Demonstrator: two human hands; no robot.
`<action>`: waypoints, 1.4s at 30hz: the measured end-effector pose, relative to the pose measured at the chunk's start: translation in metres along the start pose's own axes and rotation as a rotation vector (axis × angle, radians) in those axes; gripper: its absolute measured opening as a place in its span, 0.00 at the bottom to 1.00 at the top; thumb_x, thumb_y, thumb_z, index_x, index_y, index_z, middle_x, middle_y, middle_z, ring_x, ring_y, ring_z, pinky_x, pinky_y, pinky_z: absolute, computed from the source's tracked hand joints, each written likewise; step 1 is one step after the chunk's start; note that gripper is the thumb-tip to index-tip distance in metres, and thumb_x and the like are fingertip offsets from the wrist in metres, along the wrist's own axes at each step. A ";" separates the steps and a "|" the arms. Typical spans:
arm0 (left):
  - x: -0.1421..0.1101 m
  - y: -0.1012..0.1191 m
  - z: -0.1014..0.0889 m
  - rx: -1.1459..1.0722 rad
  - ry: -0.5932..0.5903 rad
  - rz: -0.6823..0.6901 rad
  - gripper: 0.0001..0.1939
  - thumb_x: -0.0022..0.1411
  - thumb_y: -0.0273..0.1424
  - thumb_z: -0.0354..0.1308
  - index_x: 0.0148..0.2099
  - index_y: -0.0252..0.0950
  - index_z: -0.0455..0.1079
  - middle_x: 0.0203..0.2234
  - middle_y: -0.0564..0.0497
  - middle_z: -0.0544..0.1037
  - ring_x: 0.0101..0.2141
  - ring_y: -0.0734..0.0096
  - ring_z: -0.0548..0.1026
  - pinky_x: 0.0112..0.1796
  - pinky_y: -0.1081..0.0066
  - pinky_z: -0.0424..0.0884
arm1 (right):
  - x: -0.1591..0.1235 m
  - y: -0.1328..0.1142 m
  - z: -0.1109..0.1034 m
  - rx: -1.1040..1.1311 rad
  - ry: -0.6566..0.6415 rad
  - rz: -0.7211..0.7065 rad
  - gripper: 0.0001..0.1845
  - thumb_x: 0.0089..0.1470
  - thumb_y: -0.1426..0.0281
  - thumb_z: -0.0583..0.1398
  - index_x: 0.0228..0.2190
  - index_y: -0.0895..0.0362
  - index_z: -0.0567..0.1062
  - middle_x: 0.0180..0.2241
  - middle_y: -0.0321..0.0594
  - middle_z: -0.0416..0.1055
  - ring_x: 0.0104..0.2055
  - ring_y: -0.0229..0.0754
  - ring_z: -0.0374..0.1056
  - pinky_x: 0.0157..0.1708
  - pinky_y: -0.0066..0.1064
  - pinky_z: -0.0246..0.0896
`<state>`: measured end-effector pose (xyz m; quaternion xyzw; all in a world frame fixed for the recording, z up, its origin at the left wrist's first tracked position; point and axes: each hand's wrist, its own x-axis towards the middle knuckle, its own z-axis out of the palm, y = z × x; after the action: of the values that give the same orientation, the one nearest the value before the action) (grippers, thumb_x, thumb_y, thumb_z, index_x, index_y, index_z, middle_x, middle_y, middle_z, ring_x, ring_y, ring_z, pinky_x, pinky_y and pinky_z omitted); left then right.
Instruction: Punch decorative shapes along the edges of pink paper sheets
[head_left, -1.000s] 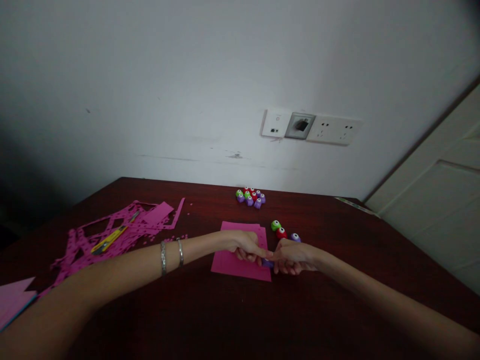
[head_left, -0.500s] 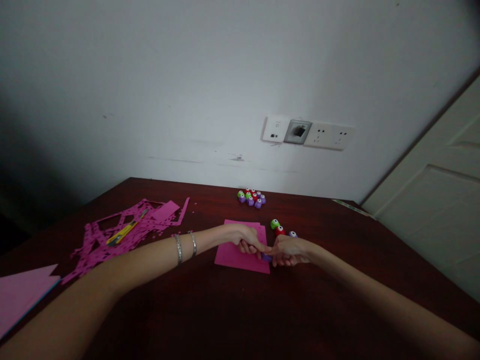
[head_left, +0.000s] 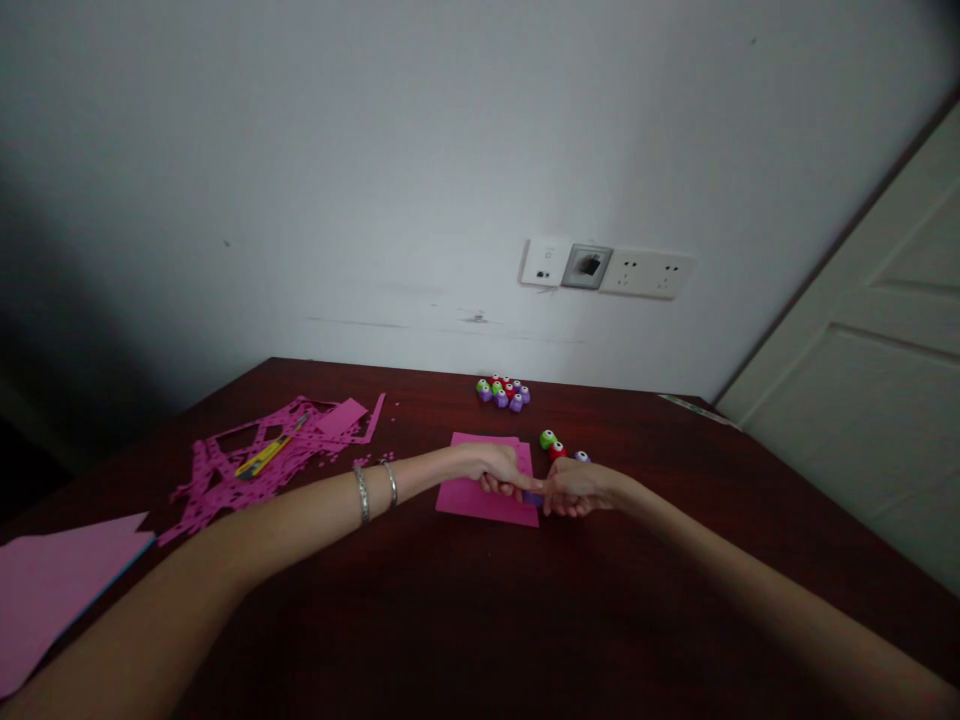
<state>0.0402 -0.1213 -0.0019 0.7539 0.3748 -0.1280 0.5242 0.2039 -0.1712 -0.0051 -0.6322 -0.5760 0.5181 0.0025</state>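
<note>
A small purple craft paper punch (head_left: 532, 498), largely hidden by fingers, sits at the right edge of the pink paper (head_left: 480, 507). My left hand (head_left: 501, 468) reaches over the paper, its fingers curled and its thumb stretched onto the punch. From the right side, my right hand (head_left: 574, 487) closes around the same punch, and the two thumbs meet over it. Just behind my right hand stand a green punch (head_left: 548, 440), a red punch (head_left: 556, 452) and another purple punch (head_left: 582, 457).
Further back, a cluster of several coloured punches (head_left: 502, 392) stands near the wall. To the left lie perforated pink paper scraps (head_left: 277, 480) with a yellow utility knife (head_left: 262, 457) on them. Pink sheets (head_left: 67, 570) rest at the near left. Wall sockets (head_left: 637, 273) are above the table (head_left: 480, 620).
Both hands stay together on the purple punch at the paper's right edge. The whole view has shifted slightly; the knife and scraps keep their places on the table.
</note>
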 end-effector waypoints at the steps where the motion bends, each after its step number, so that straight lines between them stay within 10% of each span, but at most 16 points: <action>1: -0.003 0.001 0.002 0.036 0.056 0.005 0.25 0.43 0.54 0.59 0.22 0.34 0.67 0.14 0.55 0.61 0.15 0.81 0.53 0.19 0.73 0.48 | -0.003 -0.001 0.001 -0.013 0.017 -0.012 0.23 0.50 0.57 0.56 0.16 0.63 0.72 0.11 0.33 0.61 0.11 0.26 0.53 0.10 0.19 0.46; 11: -0.026 -0.024 0.001 0.478 0.670 0.476 0.16 0.54 0.43 0.55 0.32 0.34 0.71 0.28 0.50 0.72 0.29 0.71 0.69 0.30 0.72 0.61 | -0.007 0.007 0.018 -0.120 0.371 -0.175 0.26 0.46 0.50 0.57 0.12 0.56 0.60 0.10 0.30 0.56 0.12 0.30 0.51 0.14 0.24 0.43; 18: -0.022 -0.049 0.005 0.645 0.576 0.572 0.19 0.53 0.44 0.57 0.41 0.35 0.69 0.37 0.47 0.69 0.39 0.66 0.67 0.40 0.68 0.63 | -0.015 0.018 0.030 -0.300 0.774 -0.268 0.25 0.45 0.48 0.56 0.16 0.56 0.66 0.17 0.37 0.65 0.21 0.37 0.59 0.20 0.27 0.46; 27: -0.011 -0.062 0.002 0.511 0.541 0.574 0.21 0.52 0.47 0.58 0.42 0.37 0.67 0.40 0.48 0.66 0.44 0.63 0.63 0.45 0.64 0.60 | -0.017 0.033 0.026 -0.249 0.623 -0.609 0.16 0.49 0.63 0.58 0.39 0.57 0.71 0.35 0.41 0.68 0.27 0.36 0.61 0.28 0.30 0.60; 42: -0.013 -0.062 0.003 0.465 0.547 0.525 0.21 0.52 0.47 0.57 0.43 0.38 0.67 0.41 0.49 0.65 0.44 0.62 0.61 0.45 0.62 0.59 | -0.016 0.032 0.031 -0.263 0.542 -0.657 0.14 0.54 0.65 0.55 0.42 0.55 0.72 0.41 0.42 0.67 0.35 0.39 0.64 0.37 0.32 0.62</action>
<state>-0.0113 -0.1187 -0.0390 0.9275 0.2567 0.1330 0.2371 0.2100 -0.2118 -0.0285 -0.5236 -0.7859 0.2278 0.2374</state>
